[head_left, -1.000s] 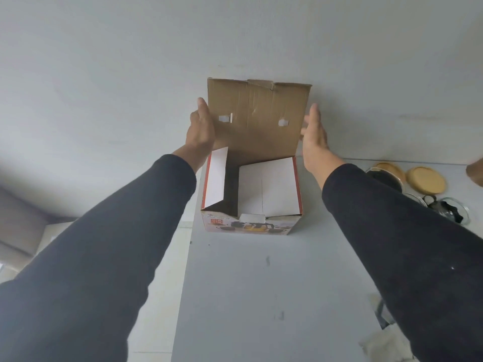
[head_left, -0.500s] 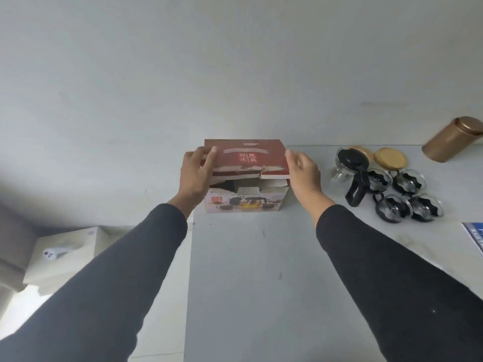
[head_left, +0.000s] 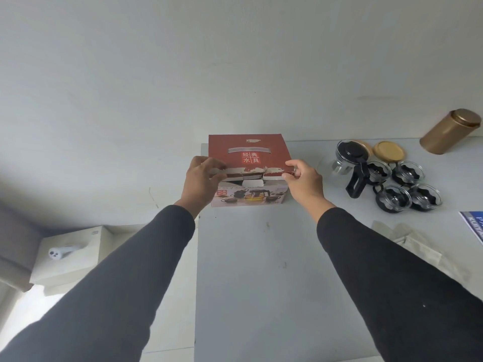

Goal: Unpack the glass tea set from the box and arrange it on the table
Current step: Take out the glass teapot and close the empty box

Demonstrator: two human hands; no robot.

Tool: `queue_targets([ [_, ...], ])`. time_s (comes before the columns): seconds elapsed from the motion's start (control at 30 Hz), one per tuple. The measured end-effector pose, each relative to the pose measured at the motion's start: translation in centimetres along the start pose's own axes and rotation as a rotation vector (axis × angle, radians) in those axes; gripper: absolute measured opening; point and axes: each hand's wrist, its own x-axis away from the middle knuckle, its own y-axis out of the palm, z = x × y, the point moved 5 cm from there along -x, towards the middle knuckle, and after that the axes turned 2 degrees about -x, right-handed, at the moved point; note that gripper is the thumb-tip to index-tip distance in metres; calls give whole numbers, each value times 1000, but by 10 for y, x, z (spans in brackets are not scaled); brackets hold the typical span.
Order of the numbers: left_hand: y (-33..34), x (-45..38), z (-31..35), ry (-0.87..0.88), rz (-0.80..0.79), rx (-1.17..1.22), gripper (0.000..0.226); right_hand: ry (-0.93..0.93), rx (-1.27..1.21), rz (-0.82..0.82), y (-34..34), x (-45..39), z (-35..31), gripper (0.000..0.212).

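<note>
The red tea set box (head_left: 248, 150) stands at the far left corner of the grey table (head_left: 261, 270), its lid folded down over the top. My left hand (head_left: 202, 178) pinches the lid's torn front edge at the left corner. My right hand (head_left: 303, 180) pinches the same edge at the right corner. To the right of the box stand a glass teapot (head_left: 350, 163) with a black lid and handle, and several glass cups (head_left: 393, 198) in black holders, grouped closely together. What is inside the box is hidden.
Two round wooden lids (head_left: 389, 150) lie behind the teapot. A gold canister (head_left: 450, 131) stands at the far right by the wall. Clear plastic wrapping (head_left: 418, 246) and a blue booklet (head_left: 474, 226) lie at the right edge. A white box (head_left: 70, 254) sits lower left, off the table.
The box's upright lid has been folded down over the top. Both hands moved from the lid's sides to its front edge. The view shifted, revealing the teapot and cups.
</note>
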Motion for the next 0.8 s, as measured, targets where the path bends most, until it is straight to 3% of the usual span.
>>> queue_targets([
  [0.37,6,-2,1,155,4,-265,24,-18,33,38,1,-4,0,28],
  [0.8,2,-7,-1,173,-57,-268,22,-63,0,180,-3,-6,1,11],
])
